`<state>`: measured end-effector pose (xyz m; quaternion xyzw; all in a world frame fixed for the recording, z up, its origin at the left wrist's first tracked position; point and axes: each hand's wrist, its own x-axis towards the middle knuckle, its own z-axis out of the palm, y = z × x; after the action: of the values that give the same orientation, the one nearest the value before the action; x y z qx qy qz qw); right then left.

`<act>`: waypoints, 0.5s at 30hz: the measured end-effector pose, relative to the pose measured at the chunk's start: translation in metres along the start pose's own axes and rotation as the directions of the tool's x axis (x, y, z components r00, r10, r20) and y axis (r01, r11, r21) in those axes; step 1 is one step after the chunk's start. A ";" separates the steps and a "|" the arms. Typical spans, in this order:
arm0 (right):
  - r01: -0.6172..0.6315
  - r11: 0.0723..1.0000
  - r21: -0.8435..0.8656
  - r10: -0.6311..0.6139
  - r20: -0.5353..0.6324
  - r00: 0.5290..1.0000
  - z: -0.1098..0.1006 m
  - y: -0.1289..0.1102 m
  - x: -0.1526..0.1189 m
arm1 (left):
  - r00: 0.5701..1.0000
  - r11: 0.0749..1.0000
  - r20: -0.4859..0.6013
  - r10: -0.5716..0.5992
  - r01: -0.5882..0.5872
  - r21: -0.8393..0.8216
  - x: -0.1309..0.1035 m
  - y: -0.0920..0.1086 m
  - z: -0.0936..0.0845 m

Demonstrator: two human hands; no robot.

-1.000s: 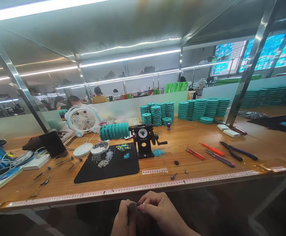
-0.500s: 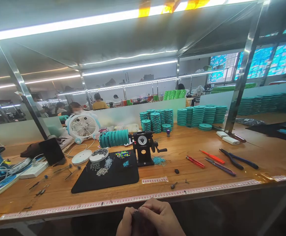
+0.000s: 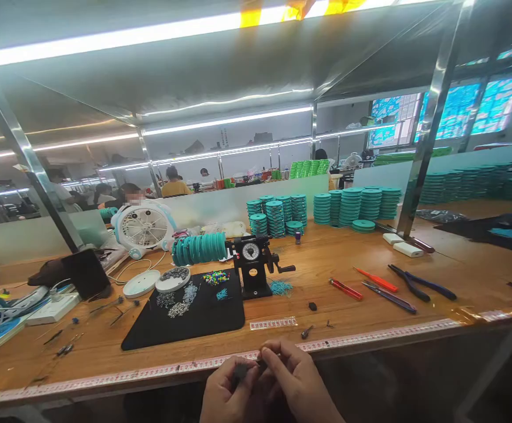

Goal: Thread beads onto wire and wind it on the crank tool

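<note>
At the bottom centre, just in front of the table's edge, my left hand (image 3: pixel 227 390) is closed on a small dark object (image 3: pixel 240 371). My right hand (image 3: pixel 297 379) is beside it, thumb and forefinger pinched together near the left fingertips; what they hold is too small to name. Beyond the hands lies a black mat (image 3: pixel 185 320) with small metal parts (image 3: pixel 179 309), coloured beads (image 3: pixel 216 277) and a white dish (image 3: pixel 172 280) of grey pieces. Behind the mat's right side stands a black winding machine (image 3: pixel 255 264) carrying teal spools (image 3: pixel 199 248).
Red-handled tools (image 3: pixel 346 289), tweezers (image 3: pixel 388 296) and dark blue pliers (image 3: pixel 430 285) lie to the right. Stacked teal spools (image 3: pixel 352 205) stand behind. A white fan (image 3: pixel 145 228), a black phone (image 3: pixel 86 274) and a power strip (image 3: pixel 53 308) are on the left. People sit beyond the partition.
Both hands have risen slightly toward the table edge, and the dark object in my left hand shows more. The view has shifted a little, moving the scene left.
</note>
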<state>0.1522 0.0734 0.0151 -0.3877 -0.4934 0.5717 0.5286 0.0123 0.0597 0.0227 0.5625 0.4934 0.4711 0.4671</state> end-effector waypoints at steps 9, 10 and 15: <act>0.248 0.801 -0.545 -0.200 0.148 0.969 -0.028 -0.006 0.013 | 0.997 0.984 -0.017 -0.073 0.069 -0.166 0.020 0.009 0.015; 0.269 0.769 -0.579 -0.231 0.140 0.963 -0.032 -0.003 0.016 | 0.997 0.992 -0.061 -0.044 0.036 -0.123 0.021 0.012 0.014; 0.275 0.708 -0.651 -0.273 0.107 0.956 -0.042 0.009 0.026 | 0.932 0.978 -0.322 0.166 -0.115 0.173 0.025 0.034 -0.032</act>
<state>0.1875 0.1056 -0.0004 -0.4706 -0.7156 0.2765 0.4360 -0.0141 0.0835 0.0624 0.5420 0.5581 0.5534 0.2976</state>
